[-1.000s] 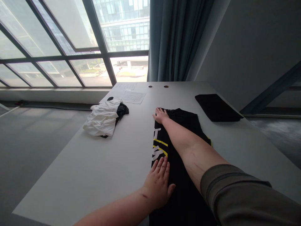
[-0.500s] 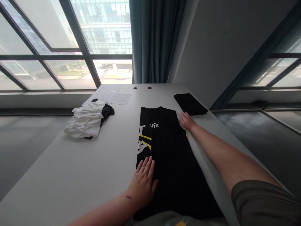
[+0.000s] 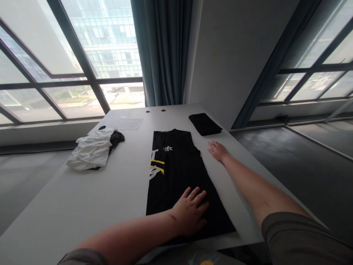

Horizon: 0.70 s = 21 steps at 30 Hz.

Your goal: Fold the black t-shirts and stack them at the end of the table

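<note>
A black T-shirt (image 3: 179,173) with white lettering and yellow stripes lies on the white table, its sides folded in to a long strip with the collar at the far end. My left hand (image 3: 191,211) rests on the shirt's lower part, fingers spread and palm down. Off the shirt's right edge, my right hand (image 3: 217,151) lies on the table with its fingers stretched out, holding nothing. It is a short way from the shirt and nearer the folded black cloth (image 3: 204,124) at the back right.
A crumpled white garment (image 3: 89,151) with black cloth under it lies at the table's left. Paper sheets (image 3: 129,124) are behind it. The white table (image 3: 118,206) has two round holes at its far end, near a blue curtain (image 3: 165,55) and windows.
My left hand has moved right across the shirt, from its left edge to its lower middle. My right hand has come away from the shirt's right edge. The view has shifted to the right.
</note>
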Available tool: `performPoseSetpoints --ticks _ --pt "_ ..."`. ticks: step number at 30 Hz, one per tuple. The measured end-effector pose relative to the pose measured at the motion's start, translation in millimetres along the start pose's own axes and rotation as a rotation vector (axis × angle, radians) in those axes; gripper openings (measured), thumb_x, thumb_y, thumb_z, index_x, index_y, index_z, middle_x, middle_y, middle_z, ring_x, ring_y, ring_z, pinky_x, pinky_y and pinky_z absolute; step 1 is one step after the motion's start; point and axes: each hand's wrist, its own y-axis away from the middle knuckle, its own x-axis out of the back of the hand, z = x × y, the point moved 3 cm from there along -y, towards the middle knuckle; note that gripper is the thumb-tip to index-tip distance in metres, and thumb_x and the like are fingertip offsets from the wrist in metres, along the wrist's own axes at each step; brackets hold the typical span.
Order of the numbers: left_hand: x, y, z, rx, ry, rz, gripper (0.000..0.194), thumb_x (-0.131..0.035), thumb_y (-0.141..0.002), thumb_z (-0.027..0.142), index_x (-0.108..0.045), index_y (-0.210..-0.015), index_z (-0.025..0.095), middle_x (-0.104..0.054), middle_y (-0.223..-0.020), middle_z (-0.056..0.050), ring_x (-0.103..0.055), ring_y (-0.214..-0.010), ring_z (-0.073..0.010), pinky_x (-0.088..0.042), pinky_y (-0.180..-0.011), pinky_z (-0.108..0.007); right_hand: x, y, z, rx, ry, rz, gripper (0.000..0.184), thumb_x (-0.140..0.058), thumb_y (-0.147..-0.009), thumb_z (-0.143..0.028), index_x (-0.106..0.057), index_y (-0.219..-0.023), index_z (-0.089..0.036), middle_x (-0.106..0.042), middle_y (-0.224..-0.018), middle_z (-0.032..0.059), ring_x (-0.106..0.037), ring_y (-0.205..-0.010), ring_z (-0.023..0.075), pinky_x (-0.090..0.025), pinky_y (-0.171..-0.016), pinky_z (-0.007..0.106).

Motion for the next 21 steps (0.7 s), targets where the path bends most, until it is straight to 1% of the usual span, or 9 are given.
performPoseSetpoints --ticks 2,3,5,8,11,13,15,18,21 --pt "4.1 -34 10 -0.163 -0.007 -0.057 0.054 -0.05 -0.103 0.044 -0.048 -0.154 0.028 -0.038 -0.167 -0.007 -0.04 -0.149 -0.0307 -0.041 -0.115 -0.051 1 1 -2 0.004 -0.015 -0.006 0.064 -0.04 -0.101 -0.046 -0.047 -0.159 -0.018 -0.038 -0.167 0.0147 -0.034 -0.154 0.0308 -0.027 -0.126 0.047" --pt "5.4 -50 13 -0.215 -0.02 -0.081 0.05 -0.05 -0.103 0.041 -0.051 -0.151 0.029 -0.043 -0.164 -0.005 -0.047 -0.143 -0.0289 -0.047 -0.109 -0.047 1 2 -2 0.006 -0.021 -0.008 0.064 -0.04 -0.102 -0.046 -0.046 -0.159 -0.019 -0.038 -0.167 0.0144 -0.033 -0.155 0.0308 -0.027 -0.126 0.047" --pt "6.7 -75 15 -0.253 -0.052 -0.118 0.043 -0.051 -0.102 0.037 -0.056 -0.144 0.029 -0.055 -0.153 -0.005 -0.058 -0.126 -0.0268 -0.052 -0.094 -0.043 0 2 -2 0.007 -0.022 -0.01 0.063 -0.04 -0.102 -0.047 -0.046 -0.159 -0.02 -0.037 -0.167 0.014 -0.033 -0.155 0.0308 -0.027 -0.126 0.047" --pt "7.7 -96 15 -0.244 -0.086 -0.155 0.035 -0.057 -0.1 0.037 -0.064 -0.132 0.027 -0.067 -0.129 -0.006 -0.063 -0.107 -0.0258 -0.052 -0.082 -0.041 0 0 -1 0.021 -0.012 -0.014 0.062 -0.041 -0.103 -0.049 -0.046 -0.159 -0.023 -0.036 -0.168 0.0119 -0.033 -0.155 0.0304 -0.027 -0.126 0.048" --pt "10.3 -101 16 -0.263 -0.098 -0.182 0.022 -0.059 -0.098 0.034 -0.071 -0.115 0.024 -0.07 -0.113 -0.006 -0.064 -0.101 -0.0248 -0.052 -0.08 -0.041 3 -6 -8 0.105 -0.06 -0.022 0.062 -0.042 -0.103 -0.048 -0.046 -0.159 -0.023 -0.036 -0.169 0.0098 -0.029 -0.157 0.0301 -0.025 -0.127 0.049" --pt "13.7 -99 16 -0.269 -0.096 -0.172 0.018 -0.06 -0.098 0.033 -0.071 -0.109 0.024 -0.069 -0.113 -0.005 -0.064 -0.099 -0.0243 -0.052 -0.08 -0.041 7 -12 -17 0.201 -0.149 -0.018 0.06 -0.041 -0.104 -0.043 -0.045 -0.16 -0.021 -0.039 -0.167 0.0087 -0.027 -0.158 0.0276 -0.024 -0.128 0.048" --pt "16.8 -97 15 -0.272 -0.085 -0.152 0.018 -0.06 -0.098 0.035 -0.071 -0.109 0.024 -0.068 -0.115 -0.004 -0.063 -0.099 -0.0242 -0.052 -0.079 -0.042 12 -19 -27 0.26 -0.243 -0.015 0.059 -0.038 -0.105 -0.04 -0.043 -0.161 -0.021 -0.043 -0.165 0.0065 -0.028 -0.158 0.0241 -0.026 -0.128 0.045" --pt "15.7 -92 11 -0.277 -0.066 -0.154 0.019 -0.064 -0.095 0.036 -0.068 -0.109 0.024 -0.069 -0.115 -0.003 -0.064 -0.099 -0.0238 -0.052 -0.076 -0.041 15 -32 -44 0.252 -0.315 -0.031 0.057 -0.035 -0.107 -0.039 -0.039 -0.163 -0.026 -0.044 -0.165 0.0034 -0.031 -0.157 0.0213 -0.029 -0.127 0.044" --pt "9.8 -87 7 -0.289 -0.042 -0.168 0.021 -0.065 -0.094 0.035 -0.066 -0.111 0.023 -0.07 -0.111 -0.002 -0.066 -0.093 -0.0216 -0.051 -0.07 -0.038 15 -50 -64 0.245 -0.317 -0.06 0.057 -0.03 -0.108 -0.036 -0.038 -0.163 -0.024 -0.045 -0.164 0.0045 -0.032 -0.156 0.022 -0.031 -0.126 0.045"
